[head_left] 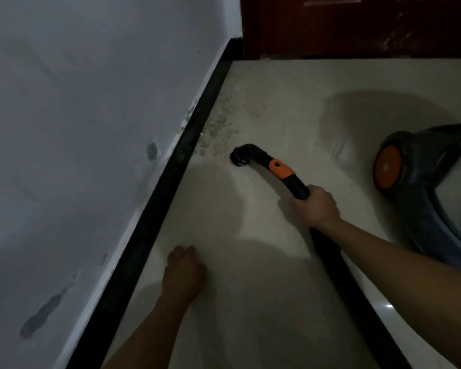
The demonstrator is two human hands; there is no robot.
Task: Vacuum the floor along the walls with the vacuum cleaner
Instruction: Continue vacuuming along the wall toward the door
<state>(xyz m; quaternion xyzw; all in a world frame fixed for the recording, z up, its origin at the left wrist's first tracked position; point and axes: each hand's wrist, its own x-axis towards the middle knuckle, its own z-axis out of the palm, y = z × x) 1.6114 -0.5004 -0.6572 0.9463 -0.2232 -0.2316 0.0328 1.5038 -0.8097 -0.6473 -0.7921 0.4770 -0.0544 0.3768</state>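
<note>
Pale floor [264, 262]; dust [218, 129] mid-frame along black baseboard [171, 182]. Right hand [316, 206]: grip wrapped round vacuum wand [298, 186], nozzle [238, 155] down beside dust, presumably to reach it. Left hand [184, 272] rests on floor, holding nothing; likely bracing.

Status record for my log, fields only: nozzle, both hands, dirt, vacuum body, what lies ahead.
nozzle: down at the floor, beside the black baseboard but apart from it
right hand: grips the wand behind its orange collar
left hand: holds nothing, fingers loosely curled
dust patch: grey specks along the baseboard, just beyond the nozzle
vacuum body: to the right, orange wheel facing the nozzle
ahead: dark red door at the corner
</note>
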